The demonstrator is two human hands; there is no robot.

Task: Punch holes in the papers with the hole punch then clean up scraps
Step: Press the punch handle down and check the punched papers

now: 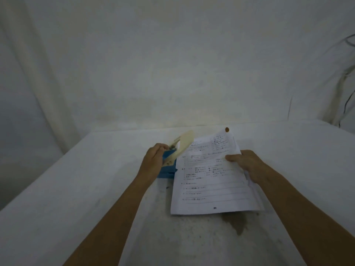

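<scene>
A hole punch (pixel 173 156) with a blue base and a cream lever stands near the middle of the white table (pixel 76 189), its lever raised toward the back right. My left hand (pixel 154 161) grips its left side. A stack of printed papers (pixel 210 179) lies just right of the punch, its left edge against the punch's base. My right hand (pixel 243 163) holds the stack's right edge, thumb on top. The far part of the sheets lifts off the table.
A small brown round thing (pixel 227 129) sits behind the papers' far corner. A brownish stain (pixel 235 221) marks the cloth in front of the stack. White fabric hangs behind the table, with dark cables (pixel 347 87) at the right.
</scene>
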